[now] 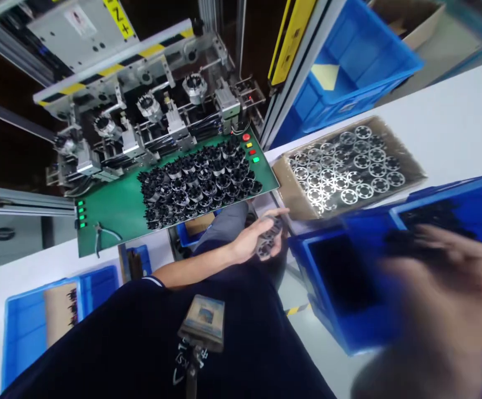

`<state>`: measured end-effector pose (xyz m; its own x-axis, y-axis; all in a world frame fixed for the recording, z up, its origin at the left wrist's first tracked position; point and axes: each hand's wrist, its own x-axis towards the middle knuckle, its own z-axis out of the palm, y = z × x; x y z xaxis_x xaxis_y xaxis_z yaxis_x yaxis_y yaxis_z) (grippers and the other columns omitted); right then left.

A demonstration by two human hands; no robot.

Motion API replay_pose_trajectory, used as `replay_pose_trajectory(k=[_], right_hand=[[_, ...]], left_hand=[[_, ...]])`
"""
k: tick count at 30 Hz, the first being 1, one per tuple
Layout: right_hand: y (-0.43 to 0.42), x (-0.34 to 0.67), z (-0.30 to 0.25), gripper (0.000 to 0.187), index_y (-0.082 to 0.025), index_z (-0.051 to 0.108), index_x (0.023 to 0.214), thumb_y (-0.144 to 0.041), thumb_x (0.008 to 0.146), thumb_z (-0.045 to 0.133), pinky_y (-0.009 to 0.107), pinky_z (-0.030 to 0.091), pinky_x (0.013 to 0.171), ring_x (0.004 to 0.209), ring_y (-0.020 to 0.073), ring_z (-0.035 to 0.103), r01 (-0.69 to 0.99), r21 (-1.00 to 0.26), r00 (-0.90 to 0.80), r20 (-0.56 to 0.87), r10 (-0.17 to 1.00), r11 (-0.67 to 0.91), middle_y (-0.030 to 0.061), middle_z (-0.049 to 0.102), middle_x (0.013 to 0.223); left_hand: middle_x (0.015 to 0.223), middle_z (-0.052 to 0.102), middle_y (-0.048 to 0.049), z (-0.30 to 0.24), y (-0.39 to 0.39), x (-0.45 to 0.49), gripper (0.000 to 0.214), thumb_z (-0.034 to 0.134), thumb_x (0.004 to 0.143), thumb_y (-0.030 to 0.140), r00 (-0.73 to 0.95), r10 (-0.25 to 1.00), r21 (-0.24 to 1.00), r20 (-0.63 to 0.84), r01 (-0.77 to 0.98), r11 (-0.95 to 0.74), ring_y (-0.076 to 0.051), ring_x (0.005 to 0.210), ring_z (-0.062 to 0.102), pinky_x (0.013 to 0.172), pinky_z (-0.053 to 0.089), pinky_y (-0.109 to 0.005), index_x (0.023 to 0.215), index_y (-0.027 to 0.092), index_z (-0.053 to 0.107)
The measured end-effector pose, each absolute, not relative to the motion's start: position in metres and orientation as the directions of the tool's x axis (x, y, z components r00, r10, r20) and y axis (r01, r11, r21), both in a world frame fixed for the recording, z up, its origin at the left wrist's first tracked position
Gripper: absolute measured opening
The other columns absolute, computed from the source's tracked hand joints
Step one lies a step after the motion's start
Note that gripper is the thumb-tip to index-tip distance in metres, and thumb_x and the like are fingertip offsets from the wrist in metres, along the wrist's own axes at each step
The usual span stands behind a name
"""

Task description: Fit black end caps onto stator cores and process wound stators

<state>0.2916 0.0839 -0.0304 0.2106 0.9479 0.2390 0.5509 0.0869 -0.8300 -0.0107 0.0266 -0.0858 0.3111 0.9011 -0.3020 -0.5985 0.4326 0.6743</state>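
Note:
My left hand [254,238] hangs below the edge of the green work plate [116,213], fingers closed round a small stack of dark ring-shaped parts [269,239]. My right hand [449,288] is close to the camera at the lower right, smeared by motion, over a blue bin [349,332] that holds black parts [436,219]. Its fingers cannot be made out. A heap of several black toothed parts [201,183] lies on the green plate. A cardboard tray [285,185] to the right holds several shiny metal discs [349,169].
Behind the green plate stands a machine with round fixtures [149,105] in a row. Pliers [100,235] lie on the plate's near left. Blue bins sit at upper right [357,61] and lower left [25,327]. A white table [465,122] carries the tray.

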Motion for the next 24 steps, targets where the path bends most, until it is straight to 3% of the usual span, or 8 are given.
replay_pose_trajectory(k=[2, 3, 6, 9, 11, 17, 24], right_hand=[[0.054, 0.233, -0.019, 0.058, -0.028, 0.091, 0.125, -0.054, 0.078, 0.112, 0.046, 0.067, 0.079, 0.091, 0.0296, 0.083, 0.404, -0.878, -0.055, 0.256, 0.965, 0.256, 0.0108, 0.087, 0.108], [0.043, 0.207, -0.01, 0.05, -0.028, 0.091, 0.126, -0.044, 0.083, 0.111, 0.039, 0.066, 0.073, 0.087, 0.0253, 0.082, 0.354, -0.87, -0.188, 0.294, 0.937, 0.343, 0.0086, 0.087, 0.107], [0.032, 0.153, 0.021, 0.051, -0.029, 0.087, 0.137, -0.03, 0.09, 0.107, 0.033, 0.068, 0.071, 0.085, 0.02, 0.081, 0.296, -0.808, -0.312, 0.423, 0.851, 0.509, 0.0053, 0.089, 0.112], [0.033, 0.136, 0.043, 0.052, -0.03, 0.087, 0.141, -0.028, 0.092, 0.106, 0.037, 0.076, 0.09, 0.099, 0.0227, 0.087, 0.289, -0.765, -0.346, 0.477, 0.807, 0.576, 0.0057, 0.09, 0.124], [0.03, 0.135, 0.05, 0.052, -0.03, 0.087, 0.141, -0.028, 0.093, 0.105, 0.04, 0.078, 0.101, 0.108, 0.0248, 0.089, 0.309, -0.76, -0.339, 0.473, 0.813, 0.571, 0.0055, 0.09, 0.13], [0.019, 0.134, 0.049, 0.054, -0.033, 0.089, 0.141, -0.032, 0.09, 0.107, 0.046, 0.081, 0.097, 0.107, 0.0291, 0.09, 0.348, -0.753, -0.305, 0.472, 0.827, 0.558, 0.0074, 0.091, 0.129], [0.013, 0.13, 0.044, 0.049, -0.032, 0.091, 0.138, -0.029, 0.092, 0.106, 0.046, 0.082, 0.091, 0.106, 0.0311, 0.091, 0.358, -0.748, -0.255, 0.498, 0.829, 0.559, 0.009, 0.09, 0.125]], left_hand=[[0.077, 0.063, 0.0037, -0.065, 0.017, -0.021, 0.091, 0.078, 0.088, 0.1, 0.267, 0.923, 0.654, -0.276, -0.651, 0.384, -0.015, 0.053, 0.058, 0.039, 0.039, -0.023, 0.132, 0.022, 0.063], [0.077, 0.062, 0.003, -0.054, 0.015, -0.025, 0.086, 0.076, 0.091, 0.1, 0.248, 0.932, 0.645, -0.263, -0.673, 0.361, -0.015, 0.053, 0.058, 0.039, 0.04, -0.023, 0.125, 0.022, 0.065], [0.081, 0.066, -0.0003, -0.024, 0.01, -0.034, 0.074, 0.072, 0.1, 0.094, 0.169, 0.958, 0.678, -0.233, -0.678, 0.284, -0.016, 0.059, 0.062, 0.046, 0.05, -0.026, 0.118, 0.022, 0.071], [0.107, 0.078, -0.0074, -0.003, 0.005, -0.039, 0.064, 0.07, 0.108, 0.084, 0.036, 0.987, 0.8, -0.154, -0.582, 0.145, -0.024, 0.094, 0.076, 0.084, 0.071, -0.037, 0.13, 0.024, 0.079], [0.121, 0.08, -0.0093, 0.005, 0.002, -0.04, 0.061, 0.063, 0.112, 0.081, -0.007, 0.994, 0.857, -0.106, -0.508, 0.087, -0.03, 0.113, 0.078, 0.106, 0.07, -0.046, 0.137, 0.028, 0.081], [0.111, 0.079, -0.0102, 0.013, -0.001, -0.04, 0.073, 0.056, 0.112, 0.087, -0.03, 0.992, 0.914, -0.123, -0.392, 0.101, -0.03, 0.108, 0.079, 0.108, 0.068, -0.051, 0.135, 0.022, 0.079], [0.12, 0.077, -0.013, 0.007, -0.001, -0.053, 0.075, 0.061, 0.106, 0.094, 0.018, 0.993, 0.956, -0.118, -0.268, 0.118, -0.036, 0.119, 0.076, 0.117, 0.062, -0.055, 0.127, 0.025, 0.08]])
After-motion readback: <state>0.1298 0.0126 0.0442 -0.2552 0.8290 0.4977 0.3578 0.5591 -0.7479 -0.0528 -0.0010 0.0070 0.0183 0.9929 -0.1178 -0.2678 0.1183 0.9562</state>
